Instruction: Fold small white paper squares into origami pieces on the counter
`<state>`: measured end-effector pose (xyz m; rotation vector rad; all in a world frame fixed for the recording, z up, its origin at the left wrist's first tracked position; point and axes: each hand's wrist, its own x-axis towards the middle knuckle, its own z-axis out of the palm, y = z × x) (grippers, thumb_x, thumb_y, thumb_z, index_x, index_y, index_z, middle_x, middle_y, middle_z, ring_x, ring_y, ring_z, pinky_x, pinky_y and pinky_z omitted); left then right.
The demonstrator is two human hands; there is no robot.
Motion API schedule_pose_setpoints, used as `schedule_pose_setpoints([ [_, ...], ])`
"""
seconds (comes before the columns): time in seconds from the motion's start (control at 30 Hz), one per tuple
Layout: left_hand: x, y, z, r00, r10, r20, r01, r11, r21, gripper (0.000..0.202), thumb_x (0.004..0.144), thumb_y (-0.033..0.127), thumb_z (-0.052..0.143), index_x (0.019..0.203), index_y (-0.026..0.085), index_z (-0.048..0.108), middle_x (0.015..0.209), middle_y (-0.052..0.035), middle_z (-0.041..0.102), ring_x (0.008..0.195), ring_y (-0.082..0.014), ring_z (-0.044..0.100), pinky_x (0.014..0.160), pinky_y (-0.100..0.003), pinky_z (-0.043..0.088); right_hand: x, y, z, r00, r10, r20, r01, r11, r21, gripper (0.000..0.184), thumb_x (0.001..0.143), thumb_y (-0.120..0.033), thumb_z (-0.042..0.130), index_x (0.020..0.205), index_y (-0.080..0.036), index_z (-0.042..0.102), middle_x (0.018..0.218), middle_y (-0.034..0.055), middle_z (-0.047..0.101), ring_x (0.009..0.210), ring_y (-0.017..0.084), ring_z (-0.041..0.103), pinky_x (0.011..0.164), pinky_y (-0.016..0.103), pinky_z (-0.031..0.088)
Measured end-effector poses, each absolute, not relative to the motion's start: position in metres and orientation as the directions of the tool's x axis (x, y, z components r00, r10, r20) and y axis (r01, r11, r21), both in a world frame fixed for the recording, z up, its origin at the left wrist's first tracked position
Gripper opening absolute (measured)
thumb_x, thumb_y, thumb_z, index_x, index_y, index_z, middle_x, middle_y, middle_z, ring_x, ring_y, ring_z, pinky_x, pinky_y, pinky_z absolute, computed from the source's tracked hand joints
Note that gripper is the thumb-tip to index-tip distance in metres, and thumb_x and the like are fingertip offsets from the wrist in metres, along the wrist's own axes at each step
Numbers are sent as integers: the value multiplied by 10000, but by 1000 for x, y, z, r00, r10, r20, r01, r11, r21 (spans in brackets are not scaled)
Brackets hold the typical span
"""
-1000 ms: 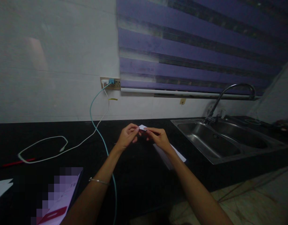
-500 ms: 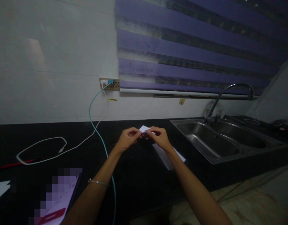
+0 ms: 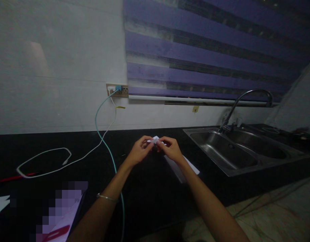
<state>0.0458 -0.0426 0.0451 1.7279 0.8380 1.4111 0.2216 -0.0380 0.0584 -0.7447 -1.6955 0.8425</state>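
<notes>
Between my hands, just above the black countertop, is a small folded piece of white paper. My left hand pinches its left side with thumb and fingers. On the right side, my right hand grips the paper the same way. The fingers cover much of it, so the exact folds cannot be made out. Under my right wrist lies a flat white sheet on the counter, partly hidden by the forearm.
A steel double sink with a curved tap sits at the right. A teal cable and a white cable run from the wall socket. At left lie a red pen-like object and a partly blurred screen.
The paper between my fingers now shows less of its flat face, and a white bit pokes out by my left fingers. Both hands have shifted only slightly.
</notes>
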Motion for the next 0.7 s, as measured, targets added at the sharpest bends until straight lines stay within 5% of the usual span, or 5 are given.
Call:
schedule_pose_setpoints([
  [0.3,42,-52,57,72,865,496,100,-501,859,298,811,419,610,689,147,593,628,-15,631,600,-126,595,606,-229,468,222,-43,63,-358,796,489,-19,517,-856,255,776,-392,684,856,-153,721,774,49,697,586,132,606,558,254,509],
  [0.5,41,-52,58,72,854,515,107,-520,847,255,805,389,634,758,139,652,704,-32,675,687,-149,629,682,-251,486,222,-43,63,-342,831,438,-84,437,-895,314,780,-448,661,863,-154,734,808,66,709,634,156,631,546,280,556],
  [0.7,38,-49,56,61,863,501,76,-505,860,250,780,369,674,872,138,703,768,-55,710,671,-149,639,606,-231,483,222,-44,64,-287,867,407,-123,388,-913,360,733,-436,713,951,-150,735,843,87,719,620,156,653,571,308,579],
])
